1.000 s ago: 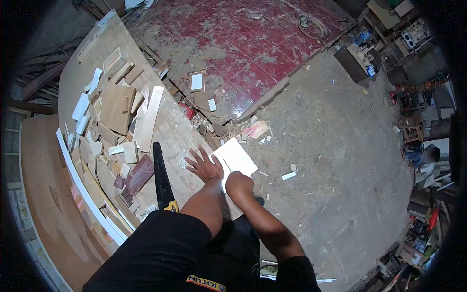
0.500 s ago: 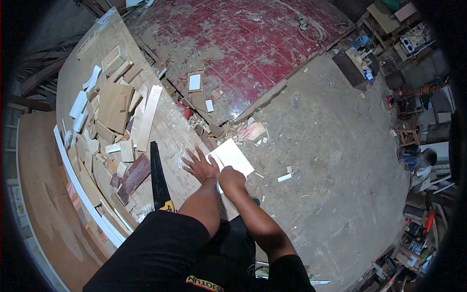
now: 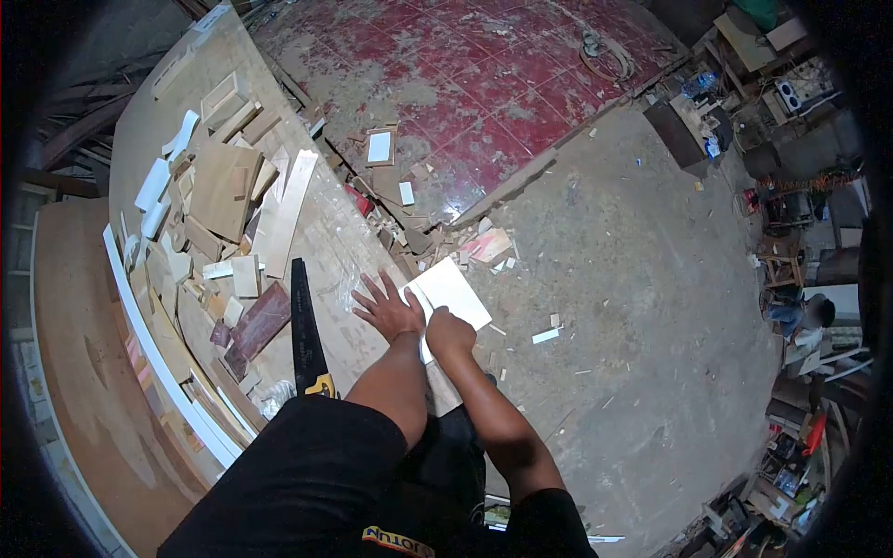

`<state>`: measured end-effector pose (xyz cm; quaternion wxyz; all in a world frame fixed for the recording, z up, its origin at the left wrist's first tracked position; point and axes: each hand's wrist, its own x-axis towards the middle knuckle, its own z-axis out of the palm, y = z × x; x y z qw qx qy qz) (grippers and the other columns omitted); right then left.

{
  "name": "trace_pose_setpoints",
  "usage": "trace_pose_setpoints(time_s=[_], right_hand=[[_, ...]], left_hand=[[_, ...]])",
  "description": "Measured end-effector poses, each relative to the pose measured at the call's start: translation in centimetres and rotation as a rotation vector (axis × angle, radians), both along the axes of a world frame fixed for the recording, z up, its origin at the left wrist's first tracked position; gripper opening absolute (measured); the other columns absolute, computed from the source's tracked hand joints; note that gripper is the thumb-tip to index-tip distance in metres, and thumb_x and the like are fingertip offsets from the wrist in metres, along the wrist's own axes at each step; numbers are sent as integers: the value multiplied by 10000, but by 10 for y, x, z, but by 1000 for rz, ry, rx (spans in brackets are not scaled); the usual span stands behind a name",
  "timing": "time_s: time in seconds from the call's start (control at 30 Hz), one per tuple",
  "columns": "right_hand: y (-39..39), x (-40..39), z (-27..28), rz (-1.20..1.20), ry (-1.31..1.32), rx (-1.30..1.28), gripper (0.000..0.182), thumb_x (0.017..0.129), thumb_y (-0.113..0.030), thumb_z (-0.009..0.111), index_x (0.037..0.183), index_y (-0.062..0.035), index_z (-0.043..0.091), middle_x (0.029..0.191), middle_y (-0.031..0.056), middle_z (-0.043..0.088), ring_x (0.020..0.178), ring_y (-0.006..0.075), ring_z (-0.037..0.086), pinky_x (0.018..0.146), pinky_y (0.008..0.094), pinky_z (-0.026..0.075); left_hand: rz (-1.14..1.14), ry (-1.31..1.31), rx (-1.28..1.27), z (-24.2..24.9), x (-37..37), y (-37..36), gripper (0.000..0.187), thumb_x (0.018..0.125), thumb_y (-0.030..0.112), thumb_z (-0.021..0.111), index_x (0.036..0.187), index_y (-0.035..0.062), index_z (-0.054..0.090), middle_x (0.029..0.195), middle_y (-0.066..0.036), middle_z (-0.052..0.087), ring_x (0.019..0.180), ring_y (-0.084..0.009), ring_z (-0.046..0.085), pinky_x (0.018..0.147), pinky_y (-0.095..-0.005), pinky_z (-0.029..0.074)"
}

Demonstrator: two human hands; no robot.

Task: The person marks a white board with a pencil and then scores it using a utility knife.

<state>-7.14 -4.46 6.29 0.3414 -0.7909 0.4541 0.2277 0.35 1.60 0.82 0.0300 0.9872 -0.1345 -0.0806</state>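
Note:
A white sheet or panel lies at the edge of the wooden worktop, its far part reaching out over the floor. My left hand is pressed flat with fingers spread, across the worktop and the sheet's left side. Close beside it, my right hand is closed in a fist over the sheet. A thin dark bit shows by its fingers, but what it grips is mostly hidden. To the left of my left forearm lies a handsaw with a dark blade and yellow-black handle.
Piled wood offcuts cover the worktop's left side, with a reddish-brown board nearer me. Scraps litter the concrete floor and the raised red tiles. At the far right, a person is among tools and clutter.
The whole view has shifted slightly, so everything sits a little higher and further right. Both hands keep nearly the same places on the sheet.

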Motion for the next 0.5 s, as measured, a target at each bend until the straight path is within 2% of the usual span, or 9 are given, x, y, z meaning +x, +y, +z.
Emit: trace_pose_setpoints(time_s=[0.13, 0.27, 0.43, 0.5], right_hand=[[2, -26, 12, 49, 2, 24, 293, 906, -162, 436, 1036, 25, 620, 953, 245, 695, 879, 380, 698, 749, 465, 548], [2, -44, 70, 125, 53, 18, 290, 896, -151, 450, 1017, 50, 619, 932, 244, 697, 873, 378, 702, 740, 463, 552], [6, -13, 2, 7, 14, -9, 273, 892, -152, 466, 1018, 30, 627, 934, 241, 698, 875, 378, 702, 734, 463, 554], [1, -10, 4, 24, -12, -3, 268, 897, -154, 467, 1031, 8, 634, 960, 231, 701, 893, 354, 706, 750, 448, 559]], left_hand=[[-18, -12, -9, -5, -1, 1, 727, 906, 391, 423, 1541, 147, 164, 1595, -199, 52, 1424, -524, -4, 1124, -651, -19], [-19, -23, 17, -3, -1, 1, 728, 909, 394, 419, 1540, 139, 162, 1594, -203, 53, 1423, -527, -9, 1123, -652, -19], [-5, -12, 2, -1, 0, 0, 728, 910, 389, 427, 1543, 154, 156, 1594, -201, 50, 1422, -529, -16, 1123, -652, -21], [-11, 5, -4, -3, 0, -2, 728, 909, 386, 430, 1544, 160, 154, 1594, -200, 50, 1422, -529, -17, 1123, -652, -21]])
